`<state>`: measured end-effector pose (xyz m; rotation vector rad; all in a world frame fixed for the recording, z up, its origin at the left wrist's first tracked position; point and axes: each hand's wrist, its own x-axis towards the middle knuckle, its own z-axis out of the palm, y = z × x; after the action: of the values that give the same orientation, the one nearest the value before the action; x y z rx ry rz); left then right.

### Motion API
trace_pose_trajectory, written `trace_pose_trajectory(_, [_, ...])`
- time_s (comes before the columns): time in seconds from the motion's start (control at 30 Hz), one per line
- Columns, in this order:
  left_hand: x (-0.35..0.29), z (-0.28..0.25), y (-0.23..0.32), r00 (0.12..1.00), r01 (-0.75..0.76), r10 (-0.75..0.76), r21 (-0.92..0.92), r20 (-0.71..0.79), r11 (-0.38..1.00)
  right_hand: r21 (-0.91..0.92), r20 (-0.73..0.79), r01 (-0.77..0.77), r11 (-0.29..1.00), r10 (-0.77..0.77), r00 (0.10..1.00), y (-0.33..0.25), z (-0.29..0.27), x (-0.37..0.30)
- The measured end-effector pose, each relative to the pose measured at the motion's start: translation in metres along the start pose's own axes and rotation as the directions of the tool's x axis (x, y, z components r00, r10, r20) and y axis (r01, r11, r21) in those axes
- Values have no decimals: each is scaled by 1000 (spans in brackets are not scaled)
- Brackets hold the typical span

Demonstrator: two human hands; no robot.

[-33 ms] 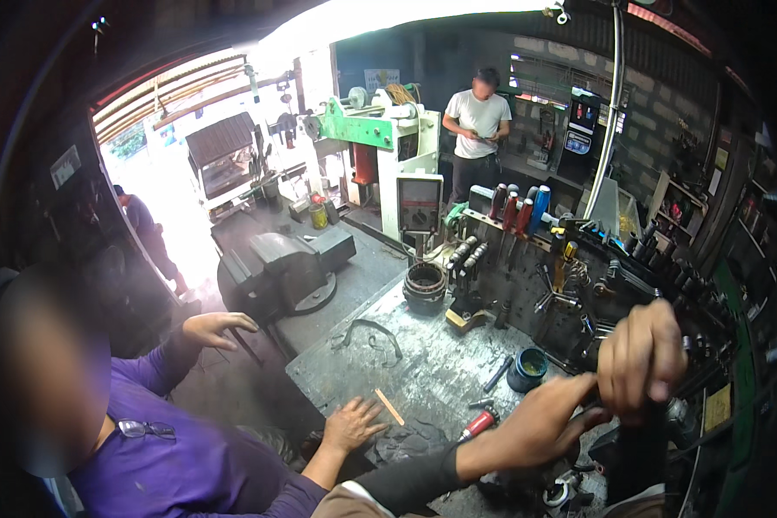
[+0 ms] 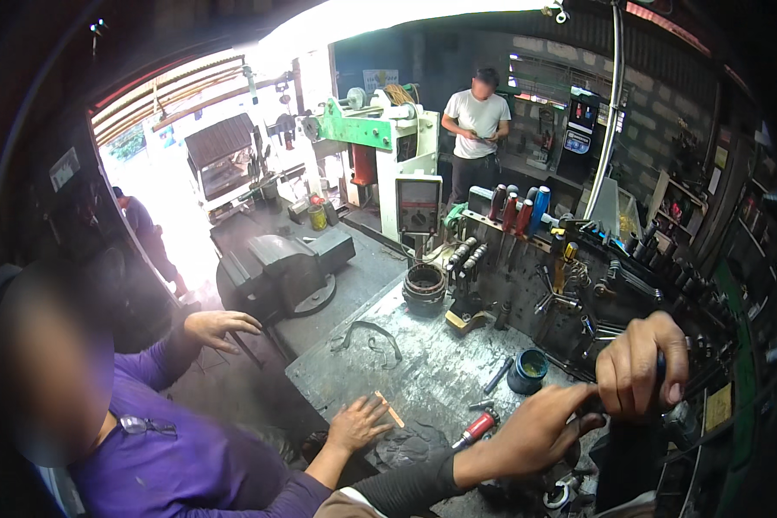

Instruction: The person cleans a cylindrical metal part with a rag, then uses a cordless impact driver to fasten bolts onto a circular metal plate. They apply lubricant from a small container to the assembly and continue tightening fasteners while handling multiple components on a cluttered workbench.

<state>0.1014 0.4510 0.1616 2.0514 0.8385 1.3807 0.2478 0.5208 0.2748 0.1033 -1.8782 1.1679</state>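
Note:
My left hand reaches in over the bench from below, its fingers curled closed beside my right wrist. Whatever they grip, if anything, is hidden. Just above and to its right, my right hand is raised in a closed fist; a bit of something dark shows at its fingers, too hidden to name. A red cylindrical tool lies behind my left forearm. An open dark jar with a blue rim and yellowish content stands beyond my left hand.
The metal bench bears a strap, a ring-shaped wound coil and a dark cloth. A co-worker in purple stands at left, one hand on the bench by a thin strip. Tools crowd a rack; a vise stands behind.
My right fist has turned slightly and dropped a little, showing a dark bit at its fingers. My left hand has shifted slightly. The co-worker's bench hand has moved a little up over the strip.

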Motion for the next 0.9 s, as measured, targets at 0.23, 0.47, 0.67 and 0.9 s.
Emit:
trace_pose_trajectory(0.23, [-13, 17, -5, 993, 29, -68, -362, -98, 932, -6, -441, 61, 998, -58, 896, -13, 65, 20])
trace_pose_trajectory(0.47, [-17, 19, -10, 994, 20, -60, -379, -96, 925, -270, -502, 78, 960, -210, 839, -3, 63, 12])
trace_pose_trajectory(0.67, [-14, 20, -10, 989, 128, -150, -486, -7, 865, 134, -340, 5, 991, 41, 940, 0, 24, -8])
trace_pose_trajectory(0.9, [-15, 18, -11, 993, 93, -116, -438, -25, 894, 369, 103, 24, 929, -66, 992, 13, -22, -34])
